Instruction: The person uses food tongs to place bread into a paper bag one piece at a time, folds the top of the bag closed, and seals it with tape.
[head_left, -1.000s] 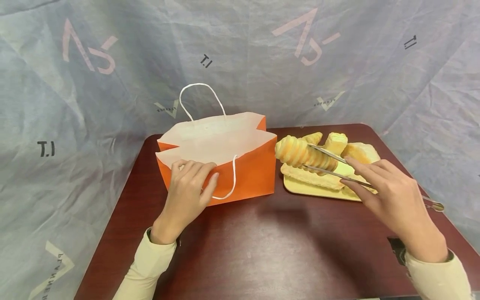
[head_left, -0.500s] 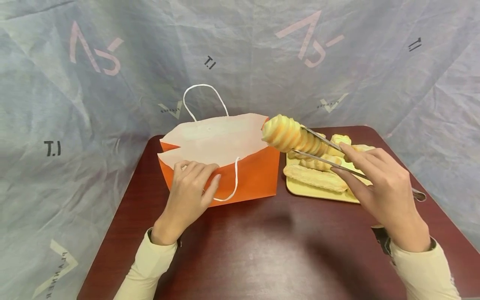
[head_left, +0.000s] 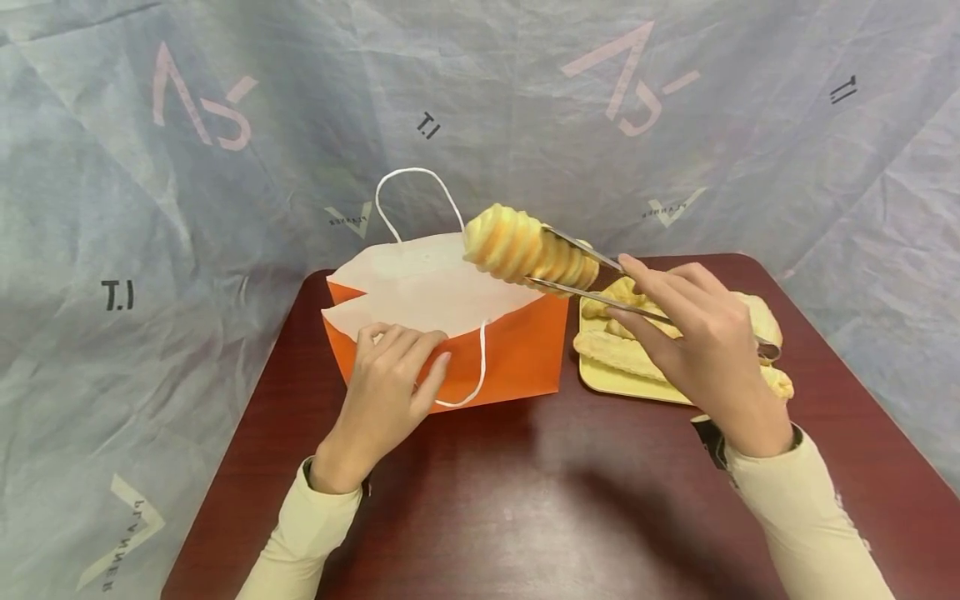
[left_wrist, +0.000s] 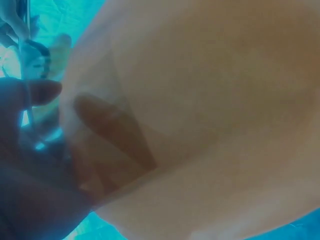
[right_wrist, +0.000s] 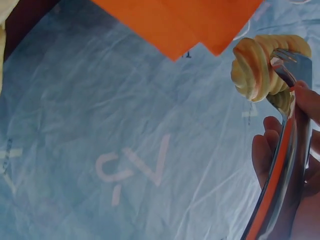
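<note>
In the head view an orange paper bag [head_left: 517,358] with a white inside stands with its mouth open. My left hand [head_left: 390,387] pinches its near rim, fingers over the edge and thumb outside. The bag's wall [left_wrist: 210,100] fills most of the left wrist view. My right hand [head_left: 705,350] holds metal tongs [head_left: 600,298], their arms squeezed around a ridged, spiral pastry [head_left: 510,246]. That pastry hangs above the right part of the bag's mouth. The right wrist view shows the tongs [right_wrist: 280,185] gripping the pastry [right_wrist: 252,72] near its end.
Right of the bag, a yellow tray [head_left: 615,383] bears several pastries, among them a long flat one [head_left: 618,354]. My right hand partly hides it. White cord handles [head_left: 412,171] rise behind and hang before the bag. A grey cloth [head_left: 300,108] surrounds the dark red table [head_left: 487,500].
My right hand has carried the tongs and spiral pastry leftward and upward, from over the tray to over the bag's mouth. My left hand has stayed at the bag's rim.
</note>
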